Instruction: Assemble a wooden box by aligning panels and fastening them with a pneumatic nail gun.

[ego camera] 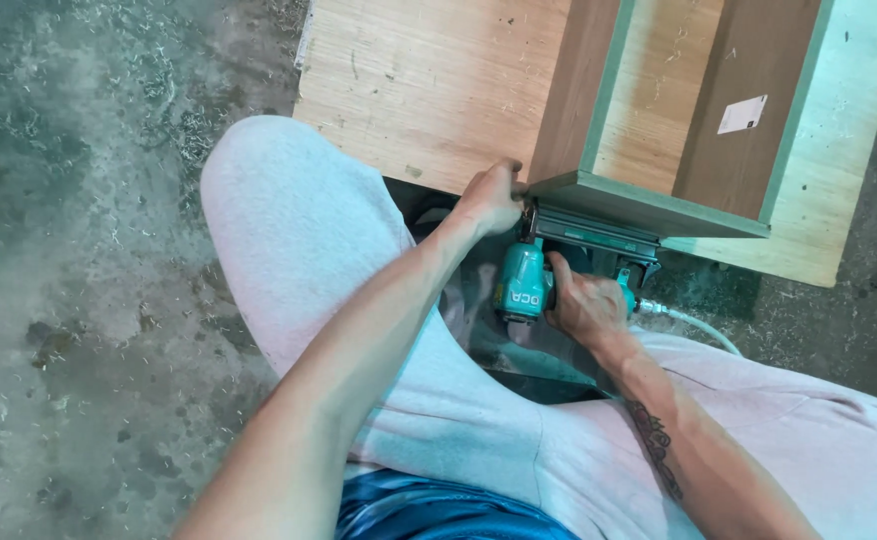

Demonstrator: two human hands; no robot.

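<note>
The teal nail gun (531,285) sits at the centre of my view, nose up against the lower edge of the wooden box frame (649,205), which runs off toward two o'clock. My right hand (587,305) is wrapped tight around the gun's handle, fingers closed on it, with a pale air hose (699,328) trailing off toward four o'clock behind my wrist. My left hand (489,197), at about eleven o'clock from the gun, is curled shut on the near corner of the frame, pinching it where the brown side panel meets the front strip. The frame has green-painted edges and a small white label (742,114) inside at one o'clock. It rests on a light plywood sheet (429,90) stretching toward twelve. My knees in pale grey trousers (299,230) flank the tool. Beyond, from nine to eleven o'clock, is the rough concrete floor (69,250), mottled grey-green and littered with wood shavings.
</note>
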